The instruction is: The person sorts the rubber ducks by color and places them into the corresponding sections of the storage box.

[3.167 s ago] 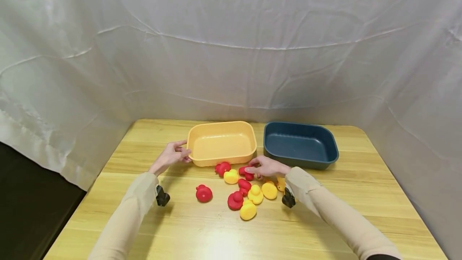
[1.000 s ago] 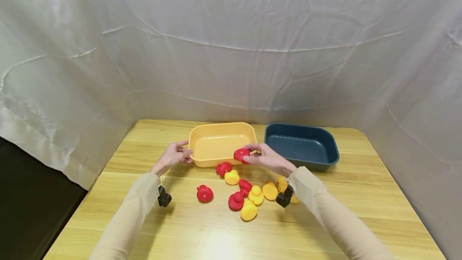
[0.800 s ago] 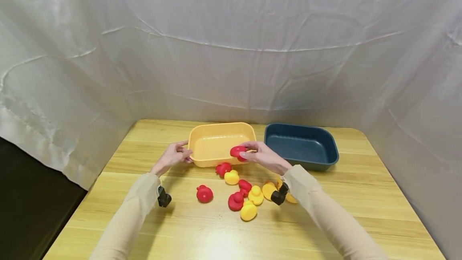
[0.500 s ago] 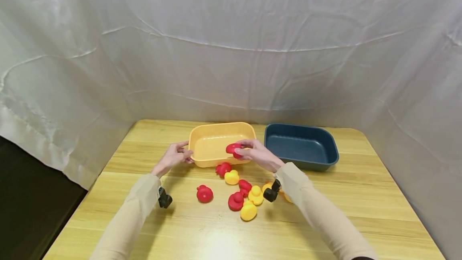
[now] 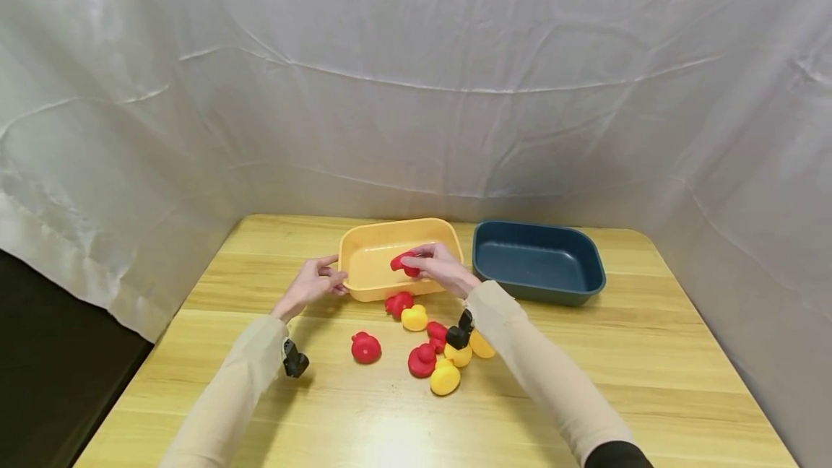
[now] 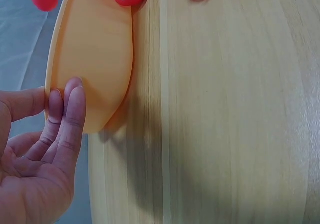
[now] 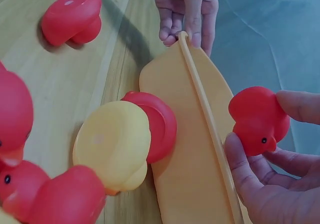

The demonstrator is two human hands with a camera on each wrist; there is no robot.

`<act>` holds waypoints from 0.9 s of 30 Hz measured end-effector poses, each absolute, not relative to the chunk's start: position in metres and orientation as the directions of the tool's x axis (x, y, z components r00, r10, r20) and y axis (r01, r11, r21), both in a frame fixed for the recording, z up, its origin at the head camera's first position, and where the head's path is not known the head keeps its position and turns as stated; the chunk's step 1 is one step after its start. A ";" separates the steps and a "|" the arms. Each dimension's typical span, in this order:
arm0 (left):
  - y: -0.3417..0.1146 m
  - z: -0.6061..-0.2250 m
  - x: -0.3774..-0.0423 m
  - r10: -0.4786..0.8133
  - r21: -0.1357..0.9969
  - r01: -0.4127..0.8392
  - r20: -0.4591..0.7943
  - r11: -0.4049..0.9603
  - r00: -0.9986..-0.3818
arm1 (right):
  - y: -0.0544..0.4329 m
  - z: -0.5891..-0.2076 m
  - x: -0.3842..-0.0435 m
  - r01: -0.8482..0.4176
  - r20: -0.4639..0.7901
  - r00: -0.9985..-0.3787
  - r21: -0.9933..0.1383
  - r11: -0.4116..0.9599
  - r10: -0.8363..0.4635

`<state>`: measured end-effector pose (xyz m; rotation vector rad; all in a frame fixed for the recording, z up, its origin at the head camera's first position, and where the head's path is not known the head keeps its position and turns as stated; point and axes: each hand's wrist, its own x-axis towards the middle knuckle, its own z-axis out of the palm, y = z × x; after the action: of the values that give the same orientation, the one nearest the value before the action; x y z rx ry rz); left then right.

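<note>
My right hand (image 5: 440, 266) holds a red rubber duck (image 5: 404, 263) between thumb and fingers, above the yellow basin (image 5: 364, 290). In the right wrist view that duck (image 7: 260, 119) shows just past the basin's rim, its beak tipped downward. My left hand (image 5: 310, 285) pinches the rim at the basin's left end; the left wrist view shows fingers (image 6: 70, 129) on the outer wall. A red duck (image 5: 399, 304) and a yellow duck (image 5: 414, 318) lie just in front of the basin.
A dark blue basin (image 5: 538, 292) stands to the right of the yellow one. Several red and yellow ducks lie mid-table, among them a red one (image 5: 422, 361) and a yellow one (image 5: 445, 378). Another red duck (image 5: 366, 348) lies apart on the left. My right forearm covers part of the group.
My right hand has picked up the red duck from the table, raised it and carried it left over the yellow basin. The left hand stays at the basin's left end.
</note>
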<state>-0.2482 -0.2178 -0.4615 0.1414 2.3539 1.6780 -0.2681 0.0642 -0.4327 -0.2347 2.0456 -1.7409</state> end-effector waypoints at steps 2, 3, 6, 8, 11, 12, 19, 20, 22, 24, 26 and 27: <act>-0.218 -0.461 -0.248 0.222 0.940 -0.063 -0.143 0.334 -0.964 | 0.059 -0.433 -0.270 0.160 -0.229 -0.892 -0.966 0.203 -0.390; -0.218 -0.461 -0.248 0.222 0.941 -0.064 -0.144 0.333 -0.964 | 0.057 -0.434 -0.271 0.158 -0.231 -0.893 -0.965 0.211 -0.387; -0.218 -0.461 -0.249 0.227 0.942 -0.062 -0.143 0.330 -0.963 | 0.050 -0.435 -0.273 0.157 -0.235 -0.897 -0.961 0.229 -0.373; -0.218 -0.461 -0.250 0.228 0.942 -0.063 -0.144 0.330 -0.963 | 0.046 -0.436 -0.275 0.155 -0.237 -0.899 -0.959 0.238 -0.369; -0.218 -0.461 -0.250 0.230 0.942 -0.063 -0.145 0.330 -0.962 | 0.039 -0.436 -0.278 0.162 -0.245 -0.898 -0.956 0.244 -0.365; -0.218 -0.461 -0.250 0.227 0.941 -0.066 -0.147 0.331 -0.963 | 0.037 -0.437 -0.279 0.161 -0.246 -0.899 -0.955 0.248 -0.363; -0.218 -0.463 -0.251 0.223 0.934 -0.058 -0.144 0.352 -0.964 | 0.028 -0.440 -0.282 0.172 -0.264 -0.901 -0.946 0.276 -0.344; -0.219 -0.463 -0.251 0.226 0.933 -0.051 -0.139 0.356 -0.964 | 0.028 -0.440 -0.282 0.174 -0.263 -0.902 -0.947 0.270 -0.342; -0.218 -0.463 -0.252 0.228 0.933 -0.044 -0.133 0.357 -0.965 | 0.028 -0.441 -0.282 0.178 -0.261 -0.904 -0.950 0.256 -0.340; -0.218 -0.463 -0.252 0.231 0.936 -0.043 -0.130 0.349 -0.964 | 0.030 -0.440 -0.281 0.176 -0.257 -0.904 -0.952 0.252 -0.343; -0.218 -0.462 -0.252 0.235 0.939 -0.045 -0.131 0.342 -0.963 | 0.032 -0.438 -0.280 0.169 -0.249 -0.906 -0.954 0.247 -0.343; -0.218 -0.462 -0.252 0.235 0.940 -0.048 -0.133 0.338 -0.963 | 0.033 -0.437 -0.279 0.166 -0.246 -0.906 -0.955 0.245 -0.344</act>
<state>-0.2516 -0.2183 -0.4619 0.1687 2.3582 1.6701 -0.2794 0.0330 -0.4369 -0.1626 2.1172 -1.7019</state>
